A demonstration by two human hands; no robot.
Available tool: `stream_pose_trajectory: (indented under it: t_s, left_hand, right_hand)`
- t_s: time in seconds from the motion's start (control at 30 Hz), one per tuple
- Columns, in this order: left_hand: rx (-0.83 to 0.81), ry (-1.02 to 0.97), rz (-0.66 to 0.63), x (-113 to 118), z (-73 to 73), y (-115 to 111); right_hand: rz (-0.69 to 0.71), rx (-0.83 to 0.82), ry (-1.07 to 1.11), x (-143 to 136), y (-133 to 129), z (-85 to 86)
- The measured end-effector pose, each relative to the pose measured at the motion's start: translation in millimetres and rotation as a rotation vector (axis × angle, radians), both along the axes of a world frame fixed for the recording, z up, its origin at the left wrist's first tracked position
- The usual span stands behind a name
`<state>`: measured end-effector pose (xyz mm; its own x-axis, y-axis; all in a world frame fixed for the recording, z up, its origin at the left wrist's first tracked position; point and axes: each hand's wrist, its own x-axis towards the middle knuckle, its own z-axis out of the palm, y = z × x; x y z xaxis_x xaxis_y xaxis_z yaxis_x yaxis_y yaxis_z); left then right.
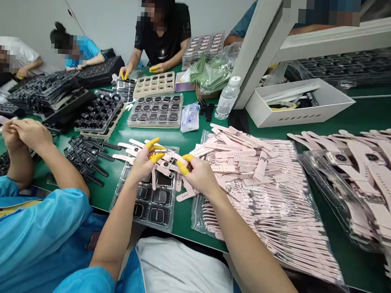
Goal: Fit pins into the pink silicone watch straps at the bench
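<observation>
Yellow covers sit on some fingertips of both my hands. My left hand (148, 158) is closed on a pale pink watch strap (172, 154), above a clear tray (170, 207) of black square watch faces. My right hand (195, 171) pinches the other end of that strap. Several pink watches with straps, one with a round dark sensor (165, 164), lie on the tray under my hands. Right of my right hand, loose pink straps (237, 155) are heaped on a plastic bag (263, 221) full of neatly layered pink straps.
Pink watches (369, 175) lie in clear trays at the far right. Behind are a water bottle (227, 97), a white box (296, 115) and trays of watch faces (156, 110). Black straps (87, 157) lie left, near a co-worker's blue sleeve (38, 225). Other people work beyond.
</observation>
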<state>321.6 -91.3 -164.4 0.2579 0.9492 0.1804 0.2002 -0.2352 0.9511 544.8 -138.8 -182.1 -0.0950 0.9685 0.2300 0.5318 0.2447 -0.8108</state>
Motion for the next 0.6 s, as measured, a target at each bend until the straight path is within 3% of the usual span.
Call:
stream_pose_trajectory:
  t_s: [0.17,0.27,0.4,0.5,0.6]
  left_hand:
    - [0.102,0.702,0.012,-42,40.1,-18]
    - [0.186,1.042,-0.055,-63,51.2,-29]
    - [0.099,1.064,-0.103,-74,49.1,-36]
    - [0.028,0.982,-0.237,-70,43.8,-37]
    - [0.08,1.046,-0.358,-61,38.4,-34]
  right_hand:
    - [0.069,0.071,-0.217,-2,-3,5.1]
    - [0.185,0.069,-0.297,-4,-6,9.1]
    - [0.356,-0.016,-0.338,-4,-9,16.0]
    - [0.405,-0.092,-0.411,-1,-10,20.0]
    - [0.47,-0.115,-0.484,2,-11,21.4]
